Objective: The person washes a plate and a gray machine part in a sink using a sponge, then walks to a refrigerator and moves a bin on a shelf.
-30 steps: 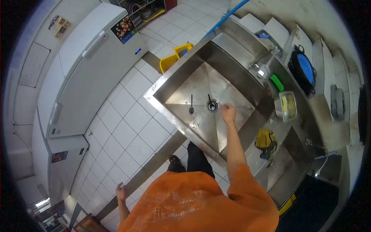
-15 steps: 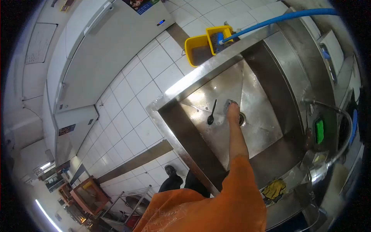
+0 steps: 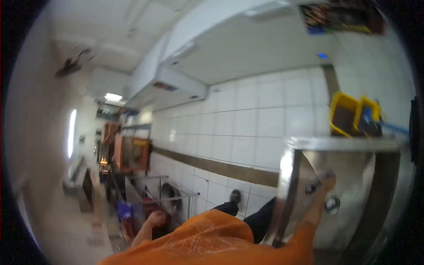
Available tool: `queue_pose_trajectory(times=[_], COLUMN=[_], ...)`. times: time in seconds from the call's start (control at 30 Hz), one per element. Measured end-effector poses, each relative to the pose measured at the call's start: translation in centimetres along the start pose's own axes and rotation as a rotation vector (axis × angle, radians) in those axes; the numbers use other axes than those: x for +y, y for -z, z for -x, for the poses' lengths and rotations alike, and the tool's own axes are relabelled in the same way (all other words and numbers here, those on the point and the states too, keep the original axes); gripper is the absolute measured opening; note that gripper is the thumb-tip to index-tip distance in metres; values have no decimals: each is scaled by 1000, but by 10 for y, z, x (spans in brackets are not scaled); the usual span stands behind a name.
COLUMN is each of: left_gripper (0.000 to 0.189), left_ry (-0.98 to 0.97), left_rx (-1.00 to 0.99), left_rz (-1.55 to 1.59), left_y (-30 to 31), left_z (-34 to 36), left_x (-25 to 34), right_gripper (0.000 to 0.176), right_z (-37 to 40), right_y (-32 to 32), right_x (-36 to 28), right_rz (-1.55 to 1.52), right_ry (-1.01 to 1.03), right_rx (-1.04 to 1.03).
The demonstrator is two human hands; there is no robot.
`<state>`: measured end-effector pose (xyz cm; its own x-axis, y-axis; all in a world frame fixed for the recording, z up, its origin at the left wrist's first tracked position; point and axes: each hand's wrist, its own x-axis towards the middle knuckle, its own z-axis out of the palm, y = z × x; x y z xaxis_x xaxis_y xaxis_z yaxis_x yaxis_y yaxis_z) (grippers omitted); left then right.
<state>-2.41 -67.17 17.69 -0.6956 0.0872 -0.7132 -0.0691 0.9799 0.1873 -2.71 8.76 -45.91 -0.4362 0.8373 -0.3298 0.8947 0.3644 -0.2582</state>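
Now the view has swung aside; right hand (image 3: pixel 329 179) stays by the spoon (image 3: pixel 312 188), its grip too blurred to tell.

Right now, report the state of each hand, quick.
Left hand: hanging away from the sink, blurred; open or closed cannot be told.
Right hand: down in the steel sink beside the drain, blurred; grip cannot be told.
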Motion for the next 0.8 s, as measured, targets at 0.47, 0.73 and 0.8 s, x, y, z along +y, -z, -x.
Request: queue_pose_trajectory(times=[0.47,0.73,0.8], left_gripper=[45,38,40], left_ry=[305,-206,-248], left_rx=[-129,-324,-255], left_rz=[148,98,198], left_y=[-4,106,124], left_z=[-193,-407,-428], left_x=[-73,-40,-10], right_gripper=[28,17,16], right_z=[170,394,438], right_y=[289,382,377], right_x=[-44,-104,-88], right_rz=[-203,-813,-1061], right_ry=[-2,-451,-444], right_rx=[313,819,990])
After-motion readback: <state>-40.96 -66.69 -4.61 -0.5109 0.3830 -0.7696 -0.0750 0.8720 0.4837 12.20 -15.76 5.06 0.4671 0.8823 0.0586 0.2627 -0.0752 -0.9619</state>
